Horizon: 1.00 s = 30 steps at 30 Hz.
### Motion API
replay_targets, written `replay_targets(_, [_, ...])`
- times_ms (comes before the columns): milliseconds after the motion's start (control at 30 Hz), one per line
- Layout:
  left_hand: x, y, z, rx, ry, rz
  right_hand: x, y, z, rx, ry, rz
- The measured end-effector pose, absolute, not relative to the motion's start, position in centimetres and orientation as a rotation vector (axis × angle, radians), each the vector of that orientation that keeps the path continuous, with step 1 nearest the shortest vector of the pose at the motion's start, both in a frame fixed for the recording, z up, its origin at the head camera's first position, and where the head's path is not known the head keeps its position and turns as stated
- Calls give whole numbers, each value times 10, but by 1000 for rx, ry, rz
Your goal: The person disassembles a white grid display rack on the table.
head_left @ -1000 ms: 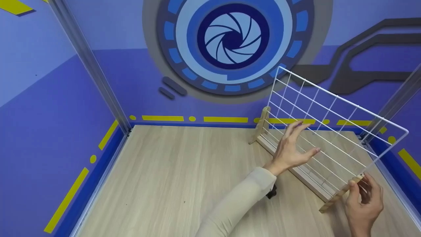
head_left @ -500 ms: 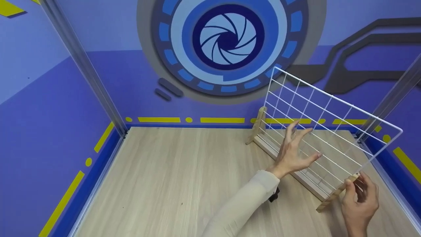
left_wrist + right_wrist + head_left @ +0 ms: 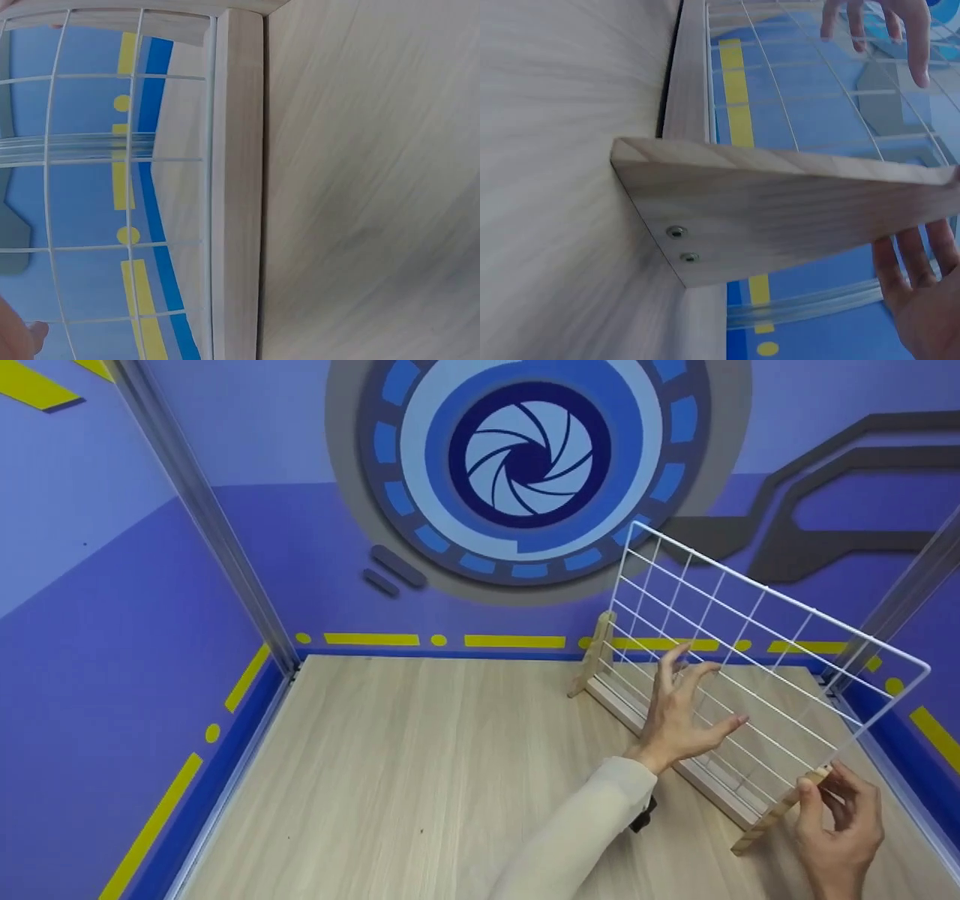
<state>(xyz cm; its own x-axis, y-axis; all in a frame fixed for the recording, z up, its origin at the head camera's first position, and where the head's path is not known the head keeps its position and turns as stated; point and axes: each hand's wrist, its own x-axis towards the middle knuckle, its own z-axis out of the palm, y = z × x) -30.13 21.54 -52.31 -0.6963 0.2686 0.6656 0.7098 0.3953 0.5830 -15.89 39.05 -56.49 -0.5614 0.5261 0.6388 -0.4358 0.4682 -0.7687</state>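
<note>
A white wire grid panel (image 3: 765, 589) stands upright in a wooden base with two end supports, set slantwise on the right of the table. My right hand (image 3: 840, 829) pinches the top of the near wooden end support (image 3: 776, 814) between thumb and fingers. Two screws (image 3: 676, 232) show low on that support's outer face in the right wrist view. My left hand (image 3: 679, 720) is in front of the grid's middle, fingers spread and slightly bent, holding nothing. Whether its fingertips touch the wires I cannot tell. The far end support (image 3: 596, 652) is near the back wall.
The pale wooden tabletop (image 3: 420, 765) reaches left of the rack. Behind it rises a blue printed wall (image 3: 285, 562). Metal posts mark the left corner (image 3: 202, 510) and the right corner, and another blue wall flanks the right side.
My left hand has shifted slightly to the right along the grid, its fingers still spread. My right hand keeps its grip on the near end support. The head view has swayed a little.
</note>
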Motion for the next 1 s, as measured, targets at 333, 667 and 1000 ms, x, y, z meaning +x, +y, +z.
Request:
replay_targets(333, [-303,221,-520,-754,-2247,-1147,-158,396,-561,75,-1669,1386])
replay_targets(667, [-304,225,-513,-676,-2262,-1082,-161,393,-559,107,-1606,1407])
replay_targets(1000, [-315,216,-511,-707,-2202,-1109,-164,375,-553,118,-1609,1391])
